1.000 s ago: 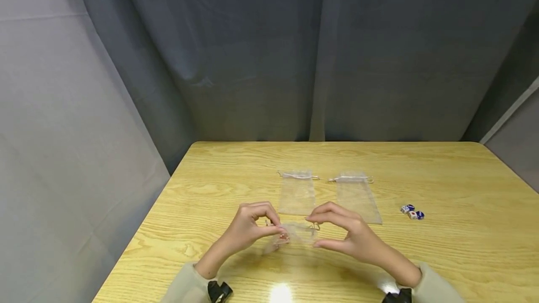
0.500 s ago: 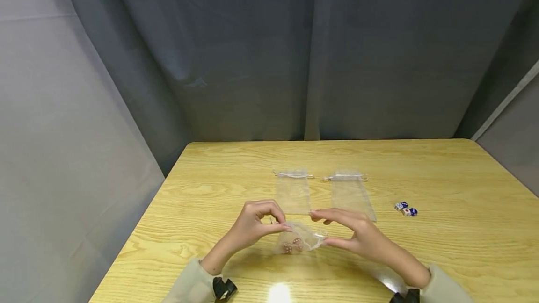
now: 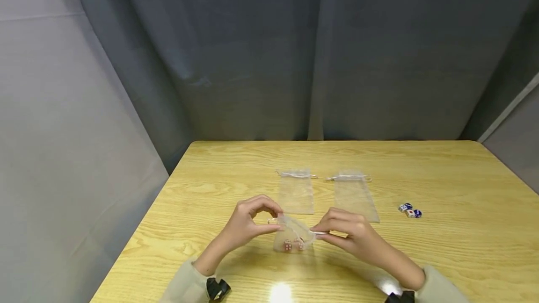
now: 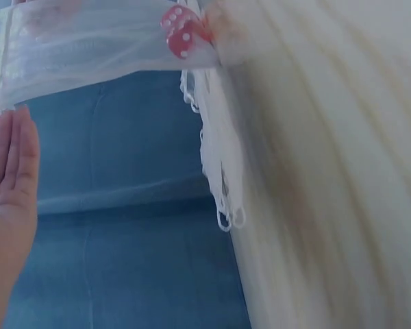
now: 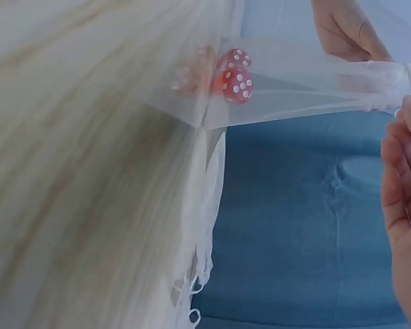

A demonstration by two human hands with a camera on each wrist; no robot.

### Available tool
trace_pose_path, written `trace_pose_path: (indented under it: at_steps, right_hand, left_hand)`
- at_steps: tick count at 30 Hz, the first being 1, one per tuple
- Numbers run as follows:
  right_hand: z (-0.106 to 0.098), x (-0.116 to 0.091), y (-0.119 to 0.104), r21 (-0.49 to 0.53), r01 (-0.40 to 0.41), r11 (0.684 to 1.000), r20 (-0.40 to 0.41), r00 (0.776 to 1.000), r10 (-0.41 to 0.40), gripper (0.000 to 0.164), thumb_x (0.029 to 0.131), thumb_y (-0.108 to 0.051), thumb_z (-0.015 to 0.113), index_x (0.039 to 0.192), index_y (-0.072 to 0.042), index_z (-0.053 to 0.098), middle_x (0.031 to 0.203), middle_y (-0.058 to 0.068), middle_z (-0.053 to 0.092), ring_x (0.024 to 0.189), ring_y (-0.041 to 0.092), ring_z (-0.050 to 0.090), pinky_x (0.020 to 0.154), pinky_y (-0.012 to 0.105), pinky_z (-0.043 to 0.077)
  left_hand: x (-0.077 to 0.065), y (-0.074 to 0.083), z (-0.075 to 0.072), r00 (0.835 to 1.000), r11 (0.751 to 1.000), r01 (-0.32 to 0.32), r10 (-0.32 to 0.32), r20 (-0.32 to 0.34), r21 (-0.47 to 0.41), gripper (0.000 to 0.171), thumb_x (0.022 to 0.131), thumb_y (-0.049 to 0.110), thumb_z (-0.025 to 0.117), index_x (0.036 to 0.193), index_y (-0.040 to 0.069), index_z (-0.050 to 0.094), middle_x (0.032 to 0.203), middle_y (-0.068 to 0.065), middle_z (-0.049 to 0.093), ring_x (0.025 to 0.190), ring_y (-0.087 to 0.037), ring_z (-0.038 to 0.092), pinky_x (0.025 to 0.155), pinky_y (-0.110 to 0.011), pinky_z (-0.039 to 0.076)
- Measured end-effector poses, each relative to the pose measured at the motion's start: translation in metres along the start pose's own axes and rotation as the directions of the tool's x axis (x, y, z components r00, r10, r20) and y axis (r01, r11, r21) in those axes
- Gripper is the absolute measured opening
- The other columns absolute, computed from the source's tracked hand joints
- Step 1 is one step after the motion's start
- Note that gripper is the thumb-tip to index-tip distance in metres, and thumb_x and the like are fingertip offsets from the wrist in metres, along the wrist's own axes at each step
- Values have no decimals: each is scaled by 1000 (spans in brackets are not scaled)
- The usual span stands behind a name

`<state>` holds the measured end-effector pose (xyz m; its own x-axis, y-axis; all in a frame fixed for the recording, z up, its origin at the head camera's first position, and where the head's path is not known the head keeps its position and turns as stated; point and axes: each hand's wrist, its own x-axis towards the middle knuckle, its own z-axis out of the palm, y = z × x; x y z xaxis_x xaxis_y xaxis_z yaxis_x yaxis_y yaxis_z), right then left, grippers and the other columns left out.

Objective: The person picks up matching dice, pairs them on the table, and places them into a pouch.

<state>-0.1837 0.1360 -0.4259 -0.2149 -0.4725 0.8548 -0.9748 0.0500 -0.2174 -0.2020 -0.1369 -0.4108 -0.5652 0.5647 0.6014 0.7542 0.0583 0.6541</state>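
A sheer white drawstring bag [image 3: 284,236] stands near the front of the table with red dice [image 3: 288,245] at its bottom. My left hand [image 3: 248,221] holds its left upper edge, fingers behind and thumb in front; in the left wrist view, the fingertips [image 4: 17,130] meet the edge of the bag. At the other side of the mouth, my right hand [image 3: 347,230] pinches a white cord [image 3: 318,233] between thumb and fingers. In the right wrist view, the dice [image 5: 237,85] show through the mesh. How many dice are inside is hard to tell.
Two more sheer bags, a left one [image 3: 296,195] and a right one [image 3: 355,200], lie flat farther back. Several blue and white dice [image 3: 410,213] sit together at the right on the wooden table [image 3: 202,191]. Grey curtains [image 3: 252,60] hang behind.
The bag has come upright, with the red dice settled at its bottom. My right hand has gone from spread fingers to pinching the cord; my left hand stays at the left edge.
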Motion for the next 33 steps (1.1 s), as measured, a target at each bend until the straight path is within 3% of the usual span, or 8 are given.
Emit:
trace_pose_path:
  at_steps: [5, 8, 11, 15, 18, 22, 28, 33]
  right_hand:
    - [4, 5, 0, -5, 12, 1000, -18, 1000, -12, 14, 93, -13, 65, 91, -3, 74, 81, 3, 69, 72, 8, 62, 64, 10, 50]
    - [4, 6, 1, -8, 16, 1000, -26, 1000, -16, 15, 94, -14, 65, 90, -2, 73, 80, 3, 69, 71, 8, 61, 63, 10, 50]
    - [4, 7, 1, -8, 21, 1000, -30, 999, -21, 14, 94, -13, 65, 90, -2, 73, 80, 4, 69, 71, 9, 62, 63, 12, 50]
    - [5, 7, 1, -7, 27, 1000, -29, 999, -27, 13, 93, -13, 65, 91, -3, 73, 80, 4, 69, 72, 9, 62, 63, 12, 51]
    - [6, 8, 0, -7, 26, 1000, -27, 999, -26, 12, 93, -13, 65, 92, -4, 73, 81, 4, 70, 72, 9, 62, 63, 12, 51]
    - [6, 7, 0, -9, 19, 1000, -28, 999, -19, 12, 94, -13, 64, 92, -4, 73, 81, 4, 69, 72, 9, 62, 62, 13, 50]
    - [6, 6, 1, -11, 0, 1000, -28, 1000, -1, 9, 92, -11, 66, 93, -6, 73, 81, 3, 70, 72, 8, 62, 63, 9, 49]
    - [1, 5, 0, -37, -44, 998, -23, 999, 43, 9, 93, -9, 65, 95, -6, 73, 84, 2, 70, 74, 7, 62, 65, 8, 49]
  left_hand:
    - [-9, 7, -13, 997, 999, 35, -32, -66, 37, 58, 77, 0, 80, 130, 0, 56, 124, -21, 62, 115, -18, 61, 98, -29, 53]
    - [-15, 12, -16, 991, 994, 67, -56, -125, 81, 63, 79, 1, 78, 136, 1, 52, 132, -19, 60, 121, -18, 59, 100, -28, 52]
    - [-21, 18, -13, 978, 985, 135, -115, -176, 104, 59, 82, 5, 76, 137, 3, 53, 132, -16, 63, 118, -20, 62, 97, -28, 54]
    - [-25, 27, -4, 947, 966, 248, -225, -231, 74, 49, 85, 10, 74, 131, 2, 59, 123, -15, 69, 106, -23, 69, 90, -29, 58]
    - [-22, 30, 2, 917, 947, 319, -299, -265, 34, 40, 85, 13, 75, 123, 2, 65, 111, -14, 73, 94, -17, 72, 84, -27, 60]
    - [-16, 29, 8, 889, 927, 374, -347, -299, 36, 25, 86, 17, 75, 107, 4, 73, 96, -11, 76, 82, -6, 72, 77, -22, 60]
    - [-11, 27, 8, 887, 925, 378, -352, -300, 30, 17, 88, 18, 72, 96, 4, 76, 87, -13, 76, 70, -10, 72, 68, -22, 60]
    - [-10, 24, 0, 904, 924, 371, -336, -265, 95, 14, 88, 19, 71, 93, 8, 77, 84, -10, 77, 68, -9, 71, 65, -21, 60]
